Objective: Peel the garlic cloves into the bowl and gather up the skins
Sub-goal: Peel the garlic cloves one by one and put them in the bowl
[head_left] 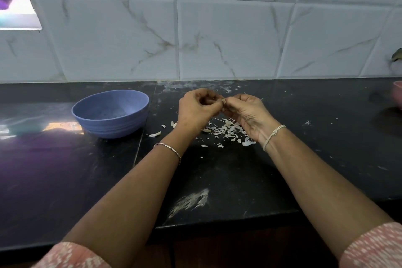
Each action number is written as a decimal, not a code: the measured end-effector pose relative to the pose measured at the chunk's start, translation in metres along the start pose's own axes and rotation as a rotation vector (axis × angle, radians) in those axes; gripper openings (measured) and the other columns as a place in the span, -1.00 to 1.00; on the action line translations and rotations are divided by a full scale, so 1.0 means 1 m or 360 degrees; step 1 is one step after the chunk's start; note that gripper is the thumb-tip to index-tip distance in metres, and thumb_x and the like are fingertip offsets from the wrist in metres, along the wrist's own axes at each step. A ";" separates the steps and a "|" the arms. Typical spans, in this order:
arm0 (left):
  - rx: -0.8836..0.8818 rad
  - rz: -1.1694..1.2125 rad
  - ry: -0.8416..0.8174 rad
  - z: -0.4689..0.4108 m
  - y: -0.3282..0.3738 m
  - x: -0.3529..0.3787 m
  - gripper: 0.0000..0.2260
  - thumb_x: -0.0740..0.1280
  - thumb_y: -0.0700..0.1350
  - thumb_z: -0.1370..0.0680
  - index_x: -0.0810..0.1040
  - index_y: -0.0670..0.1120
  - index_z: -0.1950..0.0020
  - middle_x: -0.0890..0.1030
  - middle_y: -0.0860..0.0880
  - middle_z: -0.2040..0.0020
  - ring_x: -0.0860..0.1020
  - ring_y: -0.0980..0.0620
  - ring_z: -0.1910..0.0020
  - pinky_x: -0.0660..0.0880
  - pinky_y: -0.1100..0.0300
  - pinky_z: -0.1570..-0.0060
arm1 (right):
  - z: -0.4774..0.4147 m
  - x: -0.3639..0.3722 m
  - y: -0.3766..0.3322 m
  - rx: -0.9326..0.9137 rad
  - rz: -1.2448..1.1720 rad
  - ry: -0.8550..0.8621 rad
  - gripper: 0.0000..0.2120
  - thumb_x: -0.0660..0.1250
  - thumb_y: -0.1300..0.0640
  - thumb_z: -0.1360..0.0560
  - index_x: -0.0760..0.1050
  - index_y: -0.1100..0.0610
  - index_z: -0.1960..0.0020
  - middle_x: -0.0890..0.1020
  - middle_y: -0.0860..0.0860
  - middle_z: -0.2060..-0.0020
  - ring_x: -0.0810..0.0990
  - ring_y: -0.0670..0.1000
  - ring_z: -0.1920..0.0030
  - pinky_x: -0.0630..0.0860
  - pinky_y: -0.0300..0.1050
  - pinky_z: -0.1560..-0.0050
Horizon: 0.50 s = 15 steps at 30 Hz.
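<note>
Garlic clove [223, 101] is sitting pinched between curled fingertips of the left hand [196, 111] and right hand [245, 113], raised over the worktop [304, 137], seemingly so skins [228, 130] are collecting at its 6 o'clock; the bowl [113, 124] is waiting at 9 o'clock, likely for easy dropping.

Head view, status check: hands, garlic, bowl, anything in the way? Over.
Left hand and right hand both pinch one garlic clove above the counter. Skins scattered beneath, ungathered. Blue bowl left of hands; only skin scraps between.
</note>
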<state>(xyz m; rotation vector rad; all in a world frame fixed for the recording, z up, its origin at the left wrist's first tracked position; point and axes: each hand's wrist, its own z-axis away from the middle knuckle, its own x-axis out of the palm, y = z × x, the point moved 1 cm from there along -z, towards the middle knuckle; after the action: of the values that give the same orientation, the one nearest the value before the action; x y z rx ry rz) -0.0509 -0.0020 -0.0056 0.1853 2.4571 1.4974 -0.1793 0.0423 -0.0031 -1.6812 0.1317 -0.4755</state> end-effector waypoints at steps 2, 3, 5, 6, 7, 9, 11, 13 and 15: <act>0.0052 -0.0068 0.0019 0.001 0.001 0.001 -0.92 0.46 -0.25 -0.45 0.67 -0.09 0.14 0.66 0.04 0.33 0.63 0.16 0.32 0.62 0.24 0.16 | 0.000 0.000 0.001 -0.0008 0.0028 0.0010 -0.75 0.38 0.41 -0.45 0.48 0.19 0.34 0.62 0.13 0.33 0.61 0.00 0.29 0.62 -0.16 0.09; 0.0073 -0.0094 0.0025 0.001 0.001 0.001 -0.93 0.47 -0.24 -0.44 0.68 -0.08 0.14 0.65 0.07 0.33 0.63 0.18 0.31 0.62 0.26 0.15 | 0.000 0.000 0.001 -0.0010 0.0030 0.0013 -0.75 0.38 0.40 -0.45 0.47 0.19 0.34 0.61 0.15 0.30 0.61 0.02 0.27 0.61 -0.13 0.03; 0.0103 -0.0123 0.0033 0.002 0.001 0.001 -0.93 0.48 -0.22 -0.43 0.67 -0.06 0.15 0.65 0.11 0.33 0.63 0.20 0.31 0.60 0.29 0.15 | 0.000 0.001 0.001 -0.0017 0.0036 0.0033 -0.76 0.38 0.41 -0.45 0.46 0.20 0.34 0.61 0.16 0.28 0.61 0.03 0.26 0.61 -0.09 -0.02; 0.0114 -0.0129 0.0034 0.002 0.001 0.002 -0.92 0.48 -0.21 -0.43 0.66 -0.03 0.16 0.65 0.12 0.33 0.63 0.21 0.31 0.59 0.31 0.15 | 0.000 0.001 0.002 -0.0026 0.0038 0.0054 -0.75 0.38 0.41 -0.45 0.46 0.20 0.34 0.61 0.14 0.31 0.61 0.02 0.27 0.61 -0.10 0.00; 0.0123 -0.0131 0.0035 0.003 0.002 0.002 -0.90 0.48 -0.21 -0.43 0.65 0.00 0.18 0.65 0.12 0.33 0.63 0.22 0.31 0.59 0.32 0.16 | -0.001 0.001 0.002 -0.0035 0.0035 0.0078 -0.74 0.38 0.41 -0.45 0.46 0.20 0.36 0.61 0.12 0.35 0.61 0.00 0.30 0.61 -0.12 0.04; 0.0114 -0.0114 0.0048 0.002 0.001 0.003 -0.87 0.48 -0.20 -0.43 0.64 0.03 0.21 0.65 0.10 0.34 0.63 0.20 0.31 0.61 0.28 0.15 | -0.001 0.001 0.002 -0.0048 0.0006 0.0102 -0.73 0.39 0.41 -0.45 0.47 0.19 0.37 0.61 0.08 0.40 0.60 -0.03 0.34 0.62 -0.18 0.12; 0.0047 -0.0015 0.0080 0.000 -0.001 0.004 -0.88 0.48 -0.22 -0.44 0.65 0.00 0.20 0.66 0.03 0.33 0.65 0.12 0.29 0.65 0.15 0.11 | 0.000 0.001 0.000 -0.0044 -0.0073 0.0078 -0.77 0.41 0.40 -0.44 0.49 0.21 0.34 0.63 0.08 0.39 0.62 -0.04 0.35 0.63 -0.23 0.17; -0.0056 0.0160 0.0097 -0.002 -0.004 0.003 -0.90 0.48 -0.24 -0.45 0.66 -0.05 0.18 0.66 -0.08 0.30 0.65 0.00 0.26 0.65 0.02 0.07 | 0.002 0.002 -0.002 -0.0044 -0.0146 0.0046 -0.84 0.43 0.39 -0.43 0.53 0.24 0.27 0.66 0.10 0.34 0.64 -0.05 0.34 0.63 -0.25 0.17; -0.0128 0.0304 0.0079 -0.002 -0.006 0.003 -0.93 0.46 -0.27 -0.47 0.65 -0.11 0.16 0.64 -0.14 0.28 0.63 -0.05 0.26 0.64 -0.01 0.07 | 0.002 0.002 -0.002 -0.0078 -0.0139 0.0038 -0.91 0.44 0.39 -0.42 0.58 0.26 0.20 0.67 0.14 0.24 0.66 -0.03 0.28 0.63 -0.21 0.09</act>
<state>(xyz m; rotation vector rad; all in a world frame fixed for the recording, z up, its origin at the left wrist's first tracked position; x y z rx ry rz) -0.0541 -0.0059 -0.0101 0.3811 2.4713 1.6940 -0.1768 0.0438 -0.0007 -1.7350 0.0885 -0.5619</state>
